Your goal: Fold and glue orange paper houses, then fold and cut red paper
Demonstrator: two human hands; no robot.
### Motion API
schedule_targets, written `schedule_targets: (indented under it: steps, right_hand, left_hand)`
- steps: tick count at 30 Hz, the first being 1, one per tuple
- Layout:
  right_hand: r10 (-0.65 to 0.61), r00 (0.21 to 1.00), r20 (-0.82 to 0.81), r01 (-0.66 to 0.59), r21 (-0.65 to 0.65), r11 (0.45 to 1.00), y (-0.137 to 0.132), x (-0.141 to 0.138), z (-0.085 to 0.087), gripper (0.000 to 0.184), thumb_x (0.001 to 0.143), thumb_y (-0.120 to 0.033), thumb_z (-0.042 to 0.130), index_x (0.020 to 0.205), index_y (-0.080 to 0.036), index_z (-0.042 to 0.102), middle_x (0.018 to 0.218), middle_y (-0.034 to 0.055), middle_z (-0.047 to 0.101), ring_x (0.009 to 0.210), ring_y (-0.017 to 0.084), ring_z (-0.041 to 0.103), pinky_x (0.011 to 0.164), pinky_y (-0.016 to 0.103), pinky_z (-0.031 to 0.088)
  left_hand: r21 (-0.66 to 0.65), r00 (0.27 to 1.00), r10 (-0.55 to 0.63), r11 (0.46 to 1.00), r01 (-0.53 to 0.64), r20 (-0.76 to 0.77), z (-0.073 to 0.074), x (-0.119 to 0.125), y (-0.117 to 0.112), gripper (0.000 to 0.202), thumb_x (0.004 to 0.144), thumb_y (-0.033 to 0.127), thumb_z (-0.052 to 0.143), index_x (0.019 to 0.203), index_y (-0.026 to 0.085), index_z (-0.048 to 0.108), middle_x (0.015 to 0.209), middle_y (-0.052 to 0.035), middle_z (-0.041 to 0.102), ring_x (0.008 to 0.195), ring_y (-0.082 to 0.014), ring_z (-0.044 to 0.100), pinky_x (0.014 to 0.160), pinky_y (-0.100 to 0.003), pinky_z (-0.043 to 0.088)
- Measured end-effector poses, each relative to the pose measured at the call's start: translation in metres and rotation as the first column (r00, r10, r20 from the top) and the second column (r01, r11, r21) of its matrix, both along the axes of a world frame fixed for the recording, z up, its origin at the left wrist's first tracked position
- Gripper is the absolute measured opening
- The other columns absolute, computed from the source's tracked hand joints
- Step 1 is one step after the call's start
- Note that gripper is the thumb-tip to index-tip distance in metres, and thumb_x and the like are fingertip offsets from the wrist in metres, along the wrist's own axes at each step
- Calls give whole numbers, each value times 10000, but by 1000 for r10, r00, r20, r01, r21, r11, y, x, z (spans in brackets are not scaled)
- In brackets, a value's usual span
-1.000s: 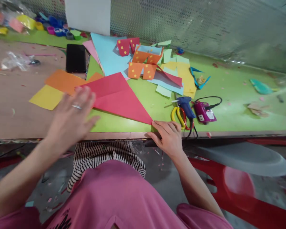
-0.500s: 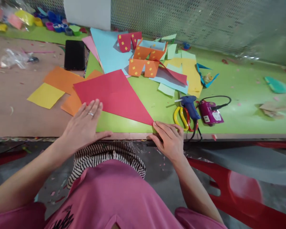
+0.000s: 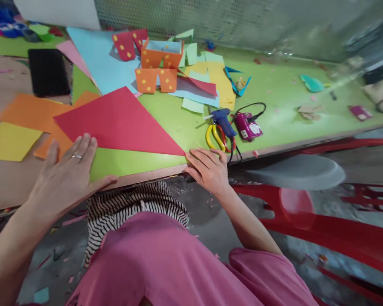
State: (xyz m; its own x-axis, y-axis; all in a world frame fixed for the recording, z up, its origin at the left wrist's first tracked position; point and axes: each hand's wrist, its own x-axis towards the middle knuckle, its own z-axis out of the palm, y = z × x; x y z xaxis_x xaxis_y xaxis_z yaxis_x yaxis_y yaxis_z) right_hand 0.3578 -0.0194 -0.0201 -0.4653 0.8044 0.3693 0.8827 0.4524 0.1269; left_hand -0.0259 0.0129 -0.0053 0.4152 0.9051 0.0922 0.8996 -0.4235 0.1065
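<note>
Left hand (image 3: 65, 176) palm down, fingers spread, released; fingertips rest at the near-left edge of the paper, thumb stretched inward along the table's near edge. Ring (image 3: 77, 157) on one finger. Right hand (image 3: 210, 170) lower and turned inward, fingers loosely bent, grasping nothing; index tip at a paper corner, thumb apart from it. Forearms come in from either side of a pink shirt (image 3: 147, 255).

Table (image 3: 130, 163) green between and beyond the fingers, brownish under and left of the left hand. Just past the right fingers: yellow-handled tool (image 3: 213, 138), blue glue gun (image 3: 223, 119), purple box (image 3: 249, 127) with a black cable. Left of the left fingertips: yellow sheet (image 3: 12, 142), orange paper (image 3: 28, 112); black slab-like device (image 3: 47, 72) farther off. Spotted orange cutout (image 3: 146, 80) well beyond both sets of fingers, perforated panel (image 3: 210, 21) behind. Right of the right hand, below table height: grey oval seat (image 3: 300, 172), red plastic furniture (image 3: 338, 233). Scraps on the floor.

Red paper (image 3: 115, 123) lies flat between the hands, mostly beyond the fingers, its left part over the orange paper. Long pointed corner meets the right index tip; left fingertips overlap the near edge.
</note>
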Motion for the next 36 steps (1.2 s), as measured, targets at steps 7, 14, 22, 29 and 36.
schedule_targets:
  steps: [7, 14, 22, 29, 36]
  right_hand:
    - [-55, 995, -85, 52, -42, 998, 6, -37, 10, 561, 1057, -609, 455, 1419, -226, 649, 1400, 69, 723, 1308, 253, 609, 1172, 439, 306]
    - [72, 982, -177, -101, -159, 982, 36, -138, 4, 817, 1027, -756, 275, 1513, -167, 565, 1566, 91, 588, 1465, 288, 483, 1218, 469, 270]
    - [-36, 989, -140, 15, -150, 989, 13, -117, -5, 759, 1030, -724, 386, 1471, -145, 598, 1520, 107, 629, 1483, 302, 484, 1268, 508, 201]
    - [-250, 967, -55, 244, -102, 964, -28, -63, -2, 658, 1047, -678, 392, 1482, -228, 596, 1484, 63, 666, 1486, 298, 492, 1279, 525, 173]
    - [-384, 923, -34, 381, -65, 922, -34, -42, 3, 618, 1070, -632, 354, 1317, -172, 685, 1470, 127, 666, 1464, 301, 495, 1263, 521, 221]
  left_hand:
    - [73, 997, -41, 997, 36, 67, -4, 3, -3, 1071, 953, 829, 102, 1671, 37, 154, 1617, -348, 404, 1514, -451, 425, 1284, -687, 42]
    - [60, 996, -63, 996, 67, -63, -1, 3, -2, 864, 1000, 751, 154, 1613, 206, 426, 1666, -332, 317, 1537, -545, 323, 1197, -822, 52]
    - [66, 995, -96, 993, 95, 5, -3, -3, -3, 776, 1017, 716, 317, 1686, 350, 171, 1761, -222, 155, 1579, -519, 231, 1221, -798, -25]
    - [31, 997, -73, 997, 72, 39, 0, 0, -7, 735, 1030, 693, 299, 1683, 405, 118, 1792, -125, 71, 1598, -489, 195, 1245, -760, -49]
    - [55, 998, -67, 996, 67, 2, 1, -1, -7, 736, 1044, 674, 273, 1690, 340, 159, 1775, -184, 127, 1592, -491, 221, 1254, -743, -37]
